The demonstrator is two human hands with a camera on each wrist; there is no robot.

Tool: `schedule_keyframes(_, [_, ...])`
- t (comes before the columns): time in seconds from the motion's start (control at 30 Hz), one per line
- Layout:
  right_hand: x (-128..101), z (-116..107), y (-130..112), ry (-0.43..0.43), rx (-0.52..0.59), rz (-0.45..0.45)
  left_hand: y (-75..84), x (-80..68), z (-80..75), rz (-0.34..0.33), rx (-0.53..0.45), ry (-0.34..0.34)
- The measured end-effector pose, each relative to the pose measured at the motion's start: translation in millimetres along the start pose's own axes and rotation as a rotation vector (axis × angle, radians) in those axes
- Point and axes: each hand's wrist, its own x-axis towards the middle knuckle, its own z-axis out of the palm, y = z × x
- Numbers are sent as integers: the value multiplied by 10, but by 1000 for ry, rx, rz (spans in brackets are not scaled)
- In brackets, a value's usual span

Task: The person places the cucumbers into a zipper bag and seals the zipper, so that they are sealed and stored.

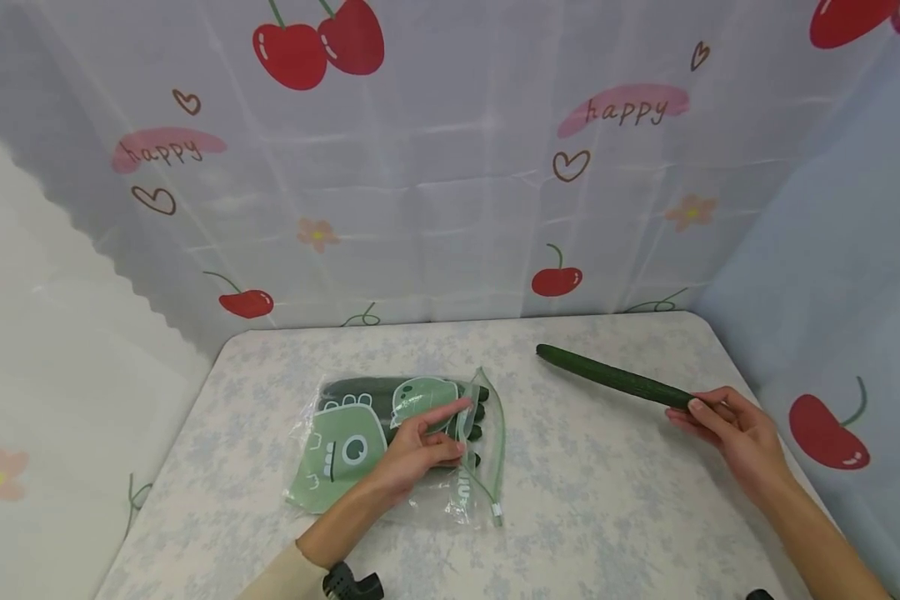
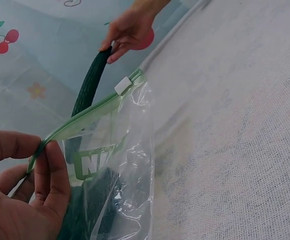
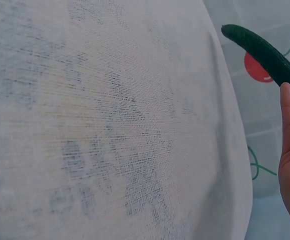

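A long dark green cucumber [image 1: 615,377] is held near its right end by my right hand [image 1: 738,437], thumb on top, its other end pointing left over the table. In the right wrist view the thumb lies along the cucumber [image 3: 265,52]. My left hand [image 1: 412,450] pinches the green-edged mouth of a clear zip bag [image 2: 127,165] between thumb and fingers. Several cucumbers [image 1: 371,387] lie inside the bag, partly hidden by its green cartoon print, their ends toward the opening. A white slider [image 2: 123,85] sits at one end of the zip.
The table [image 1: 570,500] wears a pale cloth with blue-grey blotches. Behind it hangs a white curtain [image 1: 435,192] printed with cherries, hearts and the word "happy". More of this printed cloth stands at the left and right sides.
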Motion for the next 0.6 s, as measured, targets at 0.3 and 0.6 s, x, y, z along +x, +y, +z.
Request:
schedule_keyframes(0.3, [-191,61,-224,-141,-116,59,38,12,5,31,-7,-10])
schedule_keyframes(0.6, [-158,295,-152,-310,-199,77,80,19,12,62,-1,-46])
